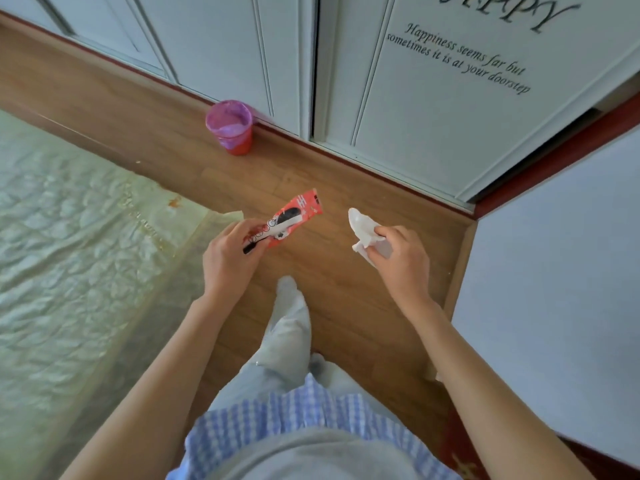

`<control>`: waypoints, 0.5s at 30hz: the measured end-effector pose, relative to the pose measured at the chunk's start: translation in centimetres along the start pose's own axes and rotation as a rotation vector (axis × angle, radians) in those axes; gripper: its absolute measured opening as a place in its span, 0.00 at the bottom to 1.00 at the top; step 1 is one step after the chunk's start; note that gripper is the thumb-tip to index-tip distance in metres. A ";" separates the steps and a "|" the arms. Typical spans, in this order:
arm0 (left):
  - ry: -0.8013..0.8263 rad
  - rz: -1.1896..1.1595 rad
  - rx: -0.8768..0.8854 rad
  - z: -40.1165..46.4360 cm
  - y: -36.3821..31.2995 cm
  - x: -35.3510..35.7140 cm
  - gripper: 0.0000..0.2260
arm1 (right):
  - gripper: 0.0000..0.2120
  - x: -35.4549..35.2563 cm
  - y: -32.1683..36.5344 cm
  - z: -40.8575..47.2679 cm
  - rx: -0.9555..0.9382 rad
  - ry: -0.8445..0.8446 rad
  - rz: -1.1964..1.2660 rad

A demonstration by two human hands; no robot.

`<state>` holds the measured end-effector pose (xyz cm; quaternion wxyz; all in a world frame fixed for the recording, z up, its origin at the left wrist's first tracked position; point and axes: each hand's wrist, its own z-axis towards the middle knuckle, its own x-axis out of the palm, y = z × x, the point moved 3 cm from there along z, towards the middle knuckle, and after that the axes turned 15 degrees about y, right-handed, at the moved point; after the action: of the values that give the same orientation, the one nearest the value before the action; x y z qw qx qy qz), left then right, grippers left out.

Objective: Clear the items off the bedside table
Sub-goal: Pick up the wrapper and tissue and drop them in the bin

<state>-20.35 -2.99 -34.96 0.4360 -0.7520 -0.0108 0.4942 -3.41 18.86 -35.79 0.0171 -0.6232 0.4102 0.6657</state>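
My left hand (228,258) grips a red, black and white package (291,218) together with a thin black stick that pokes out below my fingers. My right hand (401,258) pinches a crumpled white tissue (362,228). Both hands are held out over the wooden floor (346,306). A small red bin (231,128) lined with a purple bag stands on the floor ahead, against the white wardrobe. The bedside table is not in view.
A bed with a pale green quilted cover (69,254) fills the left side. White wardrobe doors (415,109) with black lettering run along the back. A white wall (554,289) closes the right. My leg and foot (289,306) stand between my arms.
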 end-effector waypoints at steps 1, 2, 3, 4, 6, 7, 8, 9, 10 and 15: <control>0.003 -0.005 -0.007 1.6 0.1 0.0 0.11 | 0.14 -0.2 -0.1 1.8 0.007 0.001 -0.004; 0.006 -0.012 -0.015 3.4 0.4 -0.1 0.11 | 0.14 -0.3 -0.3 3.8 0.010 0.002 -0.004; 0.004 -0.023 -0.028 5.1 0.7 -0.2 0.12 | 0.14 -0.4 -0.2 5.8 0.009 0.008 -0.005; -0.001 -0.037 -0.042 7.0 1.2 -0.5 0.12 | 0.15 -0.4 -0.2 8.0 0.007 0.019 -0.007; -0.009 -0.050 -0.062 10.8 2.1 -1.2 0.12 | 0.15 -0.2 0.2 12.2 0.004 0.044 -0.017; -0.016 -0.050 -0.068 12.6 2.5 -1.7 0.12 | 0.15 -0.2 0.6 14.4 0.003 0.054 -0.020; -0.027 -0.048 -0.070 14.4 2.8 -2.3 0.12 | 0.15 -0.2 0.9 16.4 -0.003 0.062 -0.022; -0.040 -0.044 -0.071 16.1 3.0 -2.9 0.13 | 0.15 -0.2 1.3 18.4 -0.013 0.069 -0.024; -0.049 -0.035 -0.071 17.7 3.1 -3.4 0.13 | 0.15 -0.3 1.7 20.3 -0.025 0.074 -0.025; -0.092 0.001 -0.101 25.1 3.3 -5.3 0.13 | 0.17 -0.3 2.9 29.1 -0.067 0.129 -0.025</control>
<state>-43.35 8.74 -36.54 0.3962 -0.7497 -0.0551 0.5272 -28.63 33.57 -37.25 -0.0222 -0.6700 0.3801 0.6372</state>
